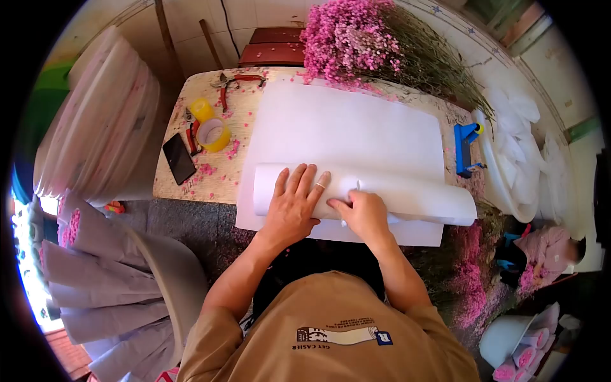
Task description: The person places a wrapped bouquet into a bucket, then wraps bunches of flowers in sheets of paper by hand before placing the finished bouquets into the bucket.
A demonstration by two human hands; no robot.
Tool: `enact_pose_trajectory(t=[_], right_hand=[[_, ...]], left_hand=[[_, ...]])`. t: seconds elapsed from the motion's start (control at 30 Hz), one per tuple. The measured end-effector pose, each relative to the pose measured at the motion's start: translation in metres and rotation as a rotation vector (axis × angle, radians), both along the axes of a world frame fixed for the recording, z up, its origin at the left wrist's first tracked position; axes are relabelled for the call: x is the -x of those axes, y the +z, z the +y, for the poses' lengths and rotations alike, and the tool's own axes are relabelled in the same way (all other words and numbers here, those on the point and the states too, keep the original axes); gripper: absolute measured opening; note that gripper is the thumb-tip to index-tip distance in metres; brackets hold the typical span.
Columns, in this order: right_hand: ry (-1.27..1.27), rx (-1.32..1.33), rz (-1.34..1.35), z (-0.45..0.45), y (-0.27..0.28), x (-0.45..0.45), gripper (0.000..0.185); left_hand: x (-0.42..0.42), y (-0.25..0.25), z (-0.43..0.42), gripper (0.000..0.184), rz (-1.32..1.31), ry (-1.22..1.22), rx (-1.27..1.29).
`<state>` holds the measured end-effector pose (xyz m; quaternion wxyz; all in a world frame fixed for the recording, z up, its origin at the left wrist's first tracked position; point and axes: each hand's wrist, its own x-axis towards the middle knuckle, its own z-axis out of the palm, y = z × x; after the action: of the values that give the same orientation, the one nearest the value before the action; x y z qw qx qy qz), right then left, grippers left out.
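- Closest to the camera: brown T-shirt (318, 305) with a printed front, seen from above.
- Just beyond: white roll (433, 200), lying crosswise on a flat white sheet (344, 127) at the near side of the bench (221, 181), right end reaching past the sheet's edge.
- Left hand (291, 207) open, laid flat on the roll, gripping nothing.
- Right hand (365, 215) half-curled on the roll, thumb out, beside a small nick or fold (358, 185); cannot tell whether pinching anything.
- Probably best to press lightly and evenly, avoiding creases.
- Also wise to square the roll to the sheet, away from loose pink petals (207, 169).
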<state>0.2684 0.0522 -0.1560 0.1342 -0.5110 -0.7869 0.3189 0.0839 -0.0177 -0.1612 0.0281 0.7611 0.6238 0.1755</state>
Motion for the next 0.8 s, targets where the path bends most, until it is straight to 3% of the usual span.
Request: enact_pose_trajectory(t=[0.03, 0.1, 0.13, 0.17, 0.23, 0.3, 0.33, 0.37, 0.4, 0.47, 0.53, 0.6, 0.7, 0.77, 0.8], right_hand=[[0.059, -0.138, -0.201, 0.001, 0.005, -0.002, 0.046], [0.047, -0.176, -0.223, -0.002, -0.009, -0.015, 0.051], [0.09, -0.282, -0.243, -0.003, -0.016, -0.024, 0.05], [0.13, -0.388, -0.266, -0.006, -0.019, -0.034, 0.049], [0.139, -0.425, -0.263, -0.015, -0.002, -0.056, 0.047], [0.248, 0.01, -0.13, -0.017, 0.034, -0.086, 0.041], [0.244, 0.137, 0.097, -0.009, 0.04, -0.109, 0.03], [0.157, 0.304, 0.246, 0.007, 0.05, -0.133, 0.018], [-0.034, 0.285, 0.39, 0.023, 0.058, -0.155, 0.012], [-0.336, -0.023, 0.484, 0.071, 0.07, -0.204, 0.015], [-0.664, -0.121, 0.554, 0.138, 0.063, -0.268, 0.022], [-0.766, -0.395, 0.445, 0.218, 0.014, -0.347, 0.032], [-0.913, -0.226, 0.389, 0.267, -0.007, -0.385, 0.029], [-0.894, -0.055, 0.395, 0.285, -0.024, -0.394, 0.031], [-0.893, -0.054, 0.403, 0.283, -0.019, -0.39, 0.031]], left_hand=[[0.001, 0.0, 0.0, 0.103, 0.001, 0.016, -0.002], [0.0, -0.001, 0.001, 0.097, -0.11, 0.006, -0.037], [-0.003, 0.001, 0.003, 0.082, -0.107, 0.03, -0.083], [-0.006, -0.001, 0.006, 0.082, -0.107, 0.018, -0.09], [-0.014, -0.003, 0.013, 0.067, -0.191, 0.183, -0.114], [-0.024, 0.006, 0.014, 0.054, -0.174, 0.22, -0.139], [-0.027, 0.005, 0.015, 0.05, -0.166, 0.228, -0.135], [-0.028, 0.002, 0.017, 0.046, -0.135, 0.245, -0.137], [-0.029, -0.002, 0.017, 0.041, -0.105, 0.247, -0.162], [-0.027, -0.004, 0.017, 0.038, -0.099, 0.219, -0.169], [-0.018, -0.006, 0.015, 0.038, -0.171, 0.154, -0.19], [-0.005, -0.012, 0.009, 0.037, -0.176, 0.144, -0.229], [0.027, -0.032, -0.009, 0.04, -0.19, 0.295, -0.297], [0.041, -0.038, -0.02, 0.051, -0.634, 0.474, -0.23], [0.044, -0.036, -0.024, 0.051, -0.632, 0.563, -0.228]])
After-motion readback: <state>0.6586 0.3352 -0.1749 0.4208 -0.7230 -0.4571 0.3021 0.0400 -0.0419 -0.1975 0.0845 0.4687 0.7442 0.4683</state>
